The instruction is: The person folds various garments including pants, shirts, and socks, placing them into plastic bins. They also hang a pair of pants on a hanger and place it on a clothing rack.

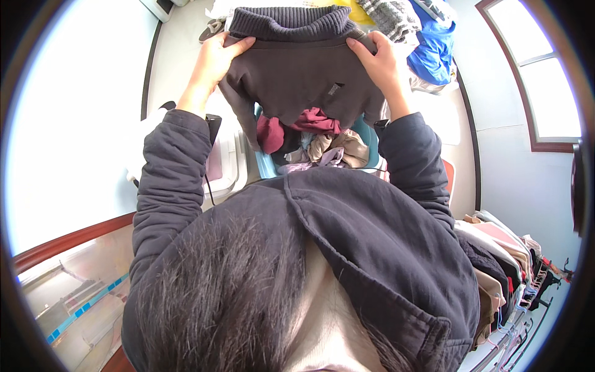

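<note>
A dark grey-brown garment point(297, 74) with a ribbed, folded-over collar hangs spread between my hands. My left hand point(216, 60) pinches it near the shoulder left of the collar, thumb on the front. On the other shoulder, my right hand point(381, 58) grips the cloth the same way. A small dark patch point(335, 88) sits on the front of the garment. Below its hem, a light blue basket point(266, 162) holds rumpled clothes, among them a maroon garment point(318, 122) and a beige one point(355, 149). The hanging garment hides the basket's far side.
A white plastic container point(237, 158) stands left of the basket. Beyond my right hand lie a blue garment point(430, 51) and a checked cloth point(390, 18). A slipper point(211, 30) is on the floor at the far left. Clothes hang on a rack point(516, 321) at the lower right.
</note>
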`<state>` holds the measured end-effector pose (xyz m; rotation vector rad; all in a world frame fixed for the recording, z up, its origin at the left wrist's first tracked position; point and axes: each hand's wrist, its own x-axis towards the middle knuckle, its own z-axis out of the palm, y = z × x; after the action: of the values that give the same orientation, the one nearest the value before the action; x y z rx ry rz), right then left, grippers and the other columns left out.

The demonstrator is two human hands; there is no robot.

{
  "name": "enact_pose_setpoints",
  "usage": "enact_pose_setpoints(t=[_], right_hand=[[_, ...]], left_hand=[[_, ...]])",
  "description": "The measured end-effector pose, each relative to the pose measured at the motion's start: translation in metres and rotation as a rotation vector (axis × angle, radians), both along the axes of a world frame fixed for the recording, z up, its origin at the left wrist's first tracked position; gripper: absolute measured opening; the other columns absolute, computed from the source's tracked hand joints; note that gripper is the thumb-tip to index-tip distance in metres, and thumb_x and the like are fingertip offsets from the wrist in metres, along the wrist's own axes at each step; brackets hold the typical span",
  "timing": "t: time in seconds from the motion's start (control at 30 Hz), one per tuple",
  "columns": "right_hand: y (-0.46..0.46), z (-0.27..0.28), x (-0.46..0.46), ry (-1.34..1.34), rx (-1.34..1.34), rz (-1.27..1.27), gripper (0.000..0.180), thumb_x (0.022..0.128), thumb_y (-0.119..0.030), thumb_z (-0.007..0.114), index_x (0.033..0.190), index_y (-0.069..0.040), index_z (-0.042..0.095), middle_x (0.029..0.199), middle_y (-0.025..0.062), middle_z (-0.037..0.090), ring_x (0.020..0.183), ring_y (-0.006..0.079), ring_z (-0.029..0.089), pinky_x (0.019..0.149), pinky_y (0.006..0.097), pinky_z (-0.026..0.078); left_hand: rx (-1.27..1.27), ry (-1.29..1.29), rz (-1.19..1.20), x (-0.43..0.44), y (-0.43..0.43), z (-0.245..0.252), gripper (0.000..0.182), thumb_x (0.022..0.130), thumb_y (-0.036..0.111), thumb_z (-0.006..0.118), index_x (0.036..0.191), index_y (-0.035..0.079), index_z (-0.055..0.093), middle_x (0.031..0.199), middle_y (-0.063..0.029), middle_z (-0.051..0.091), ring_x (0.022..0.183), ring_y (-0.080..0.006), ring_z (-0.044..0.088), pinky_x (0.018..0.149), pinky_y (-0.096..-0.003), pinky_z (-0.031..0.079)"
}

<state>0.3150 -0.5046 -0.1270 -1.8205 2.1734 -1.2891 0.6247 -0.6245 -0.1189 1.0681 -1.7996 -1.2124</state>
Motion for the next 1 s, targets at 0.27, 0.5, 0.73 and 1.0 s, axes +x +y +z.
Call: enact_pose_setpoints(t=[0.27, 0.5, 0.73, 1.0], right_hand=[[0.011, 0.023, -0.003, 0.069, 0.059, -0.069, 0.045, 0.084, -0.046, 0.07, 0.086, -0.001, 0.064, 0.074, 0.0158, 0.065, 0.07, 0.032, 0.064, 0.066, 0.0389, 0.049], [0.022, 0.002, 0.106, 0.195, 0.021, 0.022, 0.031, 0.091, -0.03, 0.059, 0.086, 0.0, 0.062, 0.08, 0.0223, 0.065, 0.073, 0.0412, 0.066, 0.066, 0.0492, 0.053], [0.069, -0.032, 0.108, -0.601, 0.03, 0.319, 0.049, 0.084, -0.029, 0.073, 0.111, 0.0, 0.045, 0.099, 0.028, 0.062, 0.096, 0.0459, 0.062, 0.081, 0.0473, 0.05], [0.087, -0.023, 0.08, -0.777, -0.224, 0.62, 0.031, 0.084, -0.014, 0.074, 0.106, -0.002, 0.055, 0.09, 0.0082, 0.063, 0.084, 0.0148, 0.06, 0.078, 0.0313, 0.049]], left_hand=[[-0.117, 0.072, 0.061, -0.021, -0.01, -0.004, 0.037, 0.085, 0.026, 0.076, 0.107, -0.003, 0.069, 0.093, -0.0075, 0.073, 0.085, -0.0157, 0.066, 0.079, -0.031, 0.051], [0.616, 0.408, 0.145, -0.077, 0.061, -0.035, 0.035, 0.097, 0.03, 0.06, 0.118, 0.001, 0.064, 0.104, -0.0093, 0.067, 0.093, -0.0173, 0.062, 0.086, -0.0295, 0.049], [0.596, 0.31, -0.479, -0.032, 0.094, -0.009, 0.053, 0.104, 0.049, 0.042, 0.12, 0.001, 0.057, 0.101, -0.0124, 0.068, 0.084, -0.0188, 0.067, 0.083, -0.0301, 0.053], [-0.099, -0.047, -0.757, -0.019, 0.038, -0.035, 0.053, 0.082, 0.021, 0.078, 0.127, 0.0, 0.058, 0.128, -0.0101, 0.058, 0.121, -0.0246, 0.055, 0.105, -0.0371, 0.041]])
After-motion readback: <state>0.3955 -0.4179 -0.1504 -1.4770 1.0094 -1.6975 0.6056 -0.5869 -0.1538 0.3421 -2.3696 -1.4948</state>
